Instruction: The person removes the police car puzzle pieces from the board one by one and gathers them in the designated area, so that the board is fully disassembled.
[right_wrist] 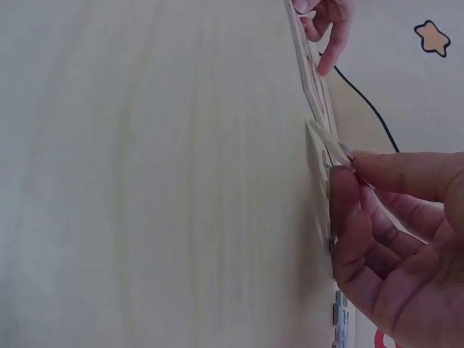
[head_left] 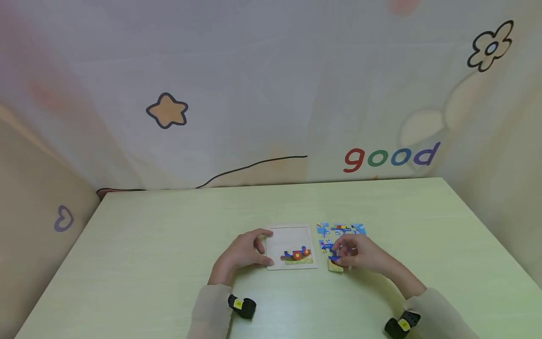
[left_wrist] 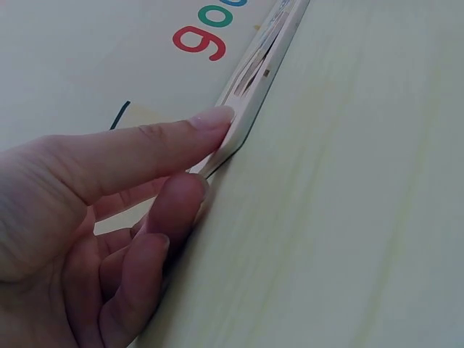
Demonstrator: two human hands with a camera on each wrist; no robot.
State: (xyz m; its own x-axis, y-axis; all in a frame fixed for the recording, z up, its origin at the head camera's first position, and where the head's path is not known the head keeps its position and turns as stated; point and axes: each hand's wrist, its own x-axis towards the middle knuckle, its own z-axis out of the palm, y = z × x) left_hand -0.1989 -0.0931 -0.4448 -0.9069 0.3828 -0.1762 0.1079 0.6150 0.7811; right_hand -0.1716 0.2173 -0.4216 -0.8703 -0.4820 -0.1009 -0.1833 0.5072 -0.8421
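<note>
A square puzzle tray (head_left: 292, 233) with a pale rim lies on the table. Joined pieces (head_left: 298, 255) showing red and blue wheeled vehicle parts fill its lower right. At the tray's left side, my left hand (head_left: 245, 249) holds the rim, thumb at the lower corner and index finger near the upper one. In the left wrist view the thumb lies on the tray's edge (left_wrist: 250, 109), other fingers curled beside it. Right of the tray, my right hand (head_left: 360, 252) pinches a puzzle piece (head_left: 335, 267), yellow with some blue; the right wrist view shows it tilted, edge on.
Several loose blue puzzle pieces (head_left: 323, 229) lie right of the tray, some partly hidden behind the right hand. The pale green table (head_left: 148, 254) reaches back to a printed cloth backdrop (head_left: 254, 94). Black bands (head_left: 242, 306) sit on both wrists.
</note>
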